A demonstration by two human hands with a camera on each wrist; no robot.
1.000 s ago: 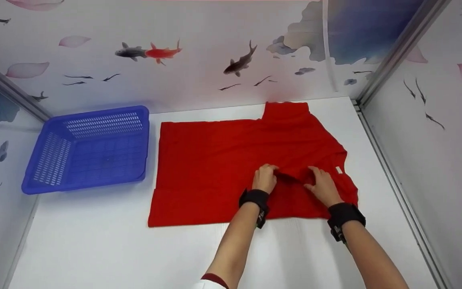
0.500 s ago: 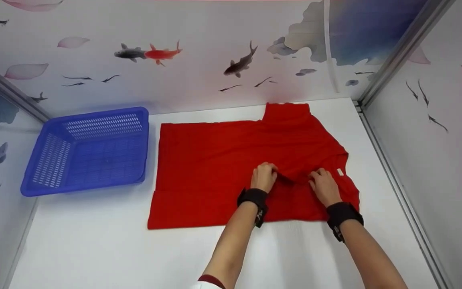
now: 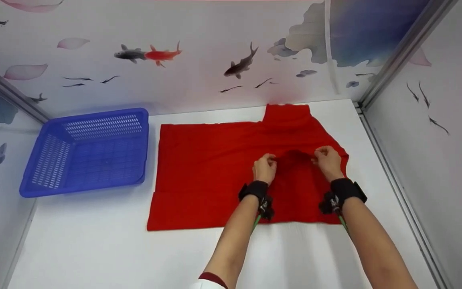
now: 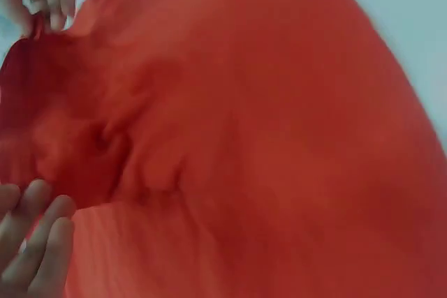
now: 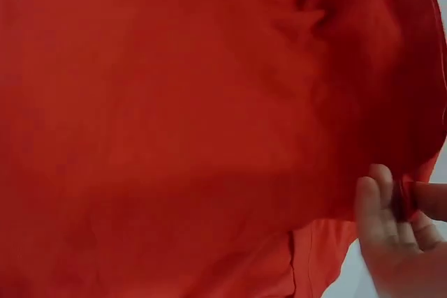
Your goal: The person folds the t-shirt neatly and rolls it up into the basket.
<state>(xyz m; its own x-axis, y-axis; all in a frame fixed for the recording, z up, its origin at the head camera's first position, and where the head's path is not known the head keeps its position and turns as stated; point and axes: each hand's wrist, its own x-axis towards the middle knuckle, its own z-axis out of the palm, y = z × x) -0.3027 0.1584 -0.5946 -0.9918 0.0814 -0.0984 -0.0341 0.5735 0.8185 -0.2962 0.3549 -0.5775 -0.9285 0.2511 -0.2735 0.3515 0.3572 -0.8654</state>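
Both wrist views' edges cut off the red garment (image 4: 279, 116).

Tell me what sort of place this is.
Probably a walled work booth: fish-patterned panels stand on three sides, metal strips line the corners, and a red garment lies on the white tabletop.

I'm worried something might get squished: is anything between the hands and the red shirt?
Nothing visible is in the way: the left hand and right hand both pinch the red shirt. The blue basket stands apart, to the left.
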